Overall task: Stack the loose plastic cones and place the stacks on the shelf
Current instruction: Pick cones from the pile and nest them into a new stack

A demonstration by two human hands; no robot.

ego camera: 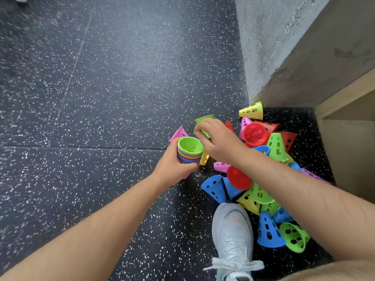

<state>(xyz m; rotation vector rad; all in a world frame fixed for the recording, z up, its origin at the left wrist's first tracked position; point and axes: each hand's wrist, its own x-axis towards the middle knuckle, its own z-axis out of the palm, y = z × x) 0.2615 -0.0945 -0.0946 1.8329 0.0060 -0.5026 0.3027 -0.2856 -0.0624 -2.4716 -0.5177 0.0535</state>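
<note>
While the left hand [172, 167] wraps its grip round the nested stack [189, 154] above the floor [101, 98], the right hand [219, 140] pinches a green cone [205, 118] just beside it. Likely risks: a tilted entry could jam, and the loose cones [261, 195] beside the shoe [233, 230] could scatter.

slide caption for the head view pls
Left hand holds a cone stack; right hand grips a green cone beside it.
</note>
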